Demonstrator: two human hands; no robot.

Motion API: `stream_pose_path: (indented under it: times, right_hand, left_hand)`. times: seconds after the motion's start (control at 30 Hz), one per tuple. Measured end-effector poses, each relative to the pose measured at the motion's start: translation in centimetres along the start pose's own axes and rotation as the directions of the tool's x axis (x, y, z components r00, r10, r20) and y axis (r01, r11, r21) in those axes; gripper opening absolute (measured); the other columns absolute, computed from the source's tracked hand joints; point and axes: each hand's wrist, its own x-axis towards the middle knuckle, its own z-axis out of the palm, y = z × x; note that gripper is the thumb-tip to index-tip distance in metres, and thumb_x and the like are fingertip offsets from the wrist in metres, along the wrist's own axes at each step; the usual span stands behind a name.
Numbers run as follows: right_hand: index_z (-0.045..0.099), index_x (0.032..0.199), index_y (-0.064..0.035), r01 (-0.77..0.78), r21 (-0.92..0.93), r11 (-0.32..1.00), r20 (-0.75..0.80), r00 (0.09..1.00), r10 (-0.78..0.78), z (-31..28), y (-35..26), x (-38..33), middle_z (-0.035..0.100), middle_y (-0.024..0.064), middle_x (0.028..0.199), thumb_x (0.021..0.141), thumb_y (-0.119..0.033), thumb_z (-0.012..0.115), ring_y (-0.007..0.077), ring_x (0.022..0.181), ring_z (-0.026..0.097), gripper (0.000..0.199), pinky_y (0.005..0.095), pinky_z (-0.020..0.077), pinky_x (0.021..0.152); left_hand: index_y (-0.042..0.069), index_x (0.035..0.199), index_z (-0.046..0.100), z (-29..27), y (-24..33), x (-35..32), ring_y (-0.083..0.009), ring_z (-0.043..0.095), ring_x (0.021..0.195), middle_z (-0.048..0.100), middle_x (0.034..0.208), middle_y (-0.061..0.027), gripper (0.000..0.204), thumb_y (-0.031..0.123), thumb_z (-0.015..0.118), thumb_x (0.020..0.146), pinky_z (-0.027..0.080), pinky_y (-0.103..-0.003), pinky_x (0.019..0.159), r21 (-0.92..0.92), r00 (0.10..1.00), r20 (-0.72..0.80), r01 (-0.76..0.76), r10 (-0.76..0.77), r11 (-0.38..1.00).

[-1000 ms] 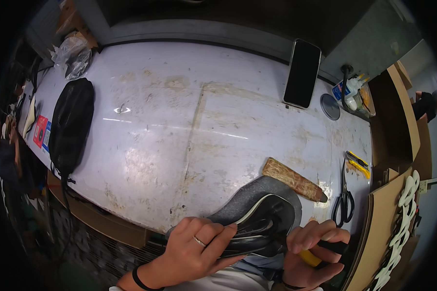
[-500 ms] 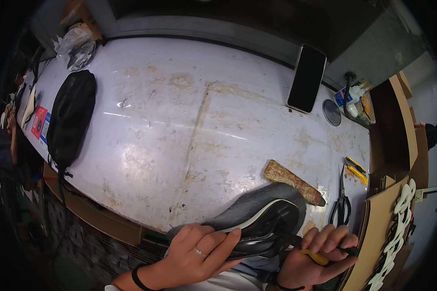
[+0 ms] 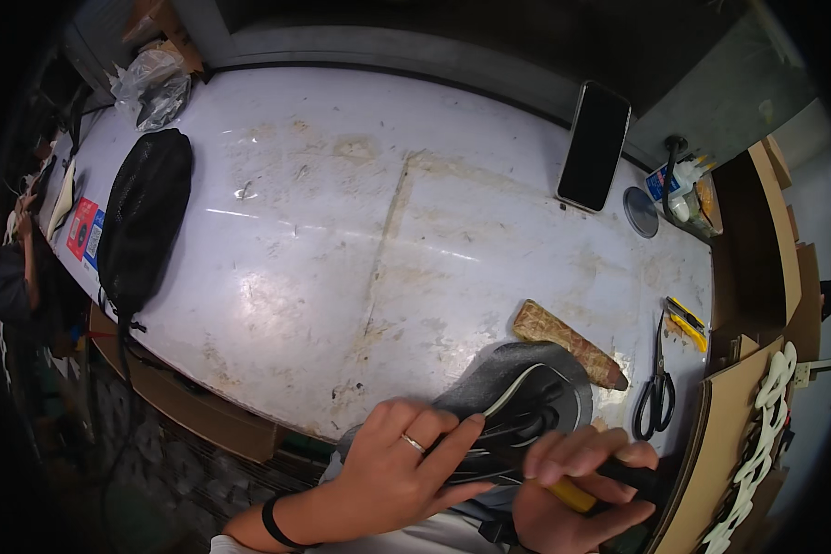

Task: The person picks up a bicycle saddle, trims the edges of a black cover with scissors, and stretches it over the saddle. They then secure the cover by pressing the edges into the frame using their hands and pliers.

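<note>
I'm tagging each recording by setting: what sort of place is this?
Probably a small workshop or factory workstation. A stained, glossy white worktable bears metal scissors with black handles and a slim yellow-and-black cutter, with an open brown cardboard box at its right edge.

Curved padded piece [image 3: 524, 406] coloured grey and black, edged in cream. Slim tool handle [image 3: 574, 496] coloured yellow and black. Wedge-shaped block [image 3: 568, 343] mottled in brown. Pale lilac-white worktop [image 3: 305, 277] smeared with tan.
</note>
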Motion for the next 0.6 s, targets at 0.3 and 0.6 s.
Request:
stream_pose_path:
  times: [0.3,0.6]
  right_hand:
    - [0.051,0.142,-0.0093,-0.223,0.113,0.968,0.155,0.967,0.204,0.9,1.6,0.1,0.061,0.0108,0.111,0.107,-0.060,0.042,0.0203,0.087,0.056,0.062,0.0367,0.0484,0.076]
    - [0.044,0.115,-0.0125,-0.320,-0.211,0.924,-0.026,0.946,0.322,3.0,1.7,0.3,0.054,0.0090,0.087,0.108,-0.066,0.028,0.0181,0.064,0.051,0.056,0.0346,0.0453,0.057]
  left_hand:
    - [0.009,0.090,0.074,-1.7,-2.3,-3.8,-0.0318,0.068,0.112,0.071,0.122,-0.0102,0.025,0.023,0.089,0.077,0.056,-0.043,0.088,-0.050,0.999,-0.036,-0.024,0.022,0.998]
    - [0.011,0.096,0.077,-0.7,-2.7,-5.5,-0.0280,0.070,0.112,0.074,0.121,-0.0080,0.023,0.020,0.089,0.078,0.056,-0.041,0.084,0.094,0.997,-0.068,-0.036,0.043,0.995]
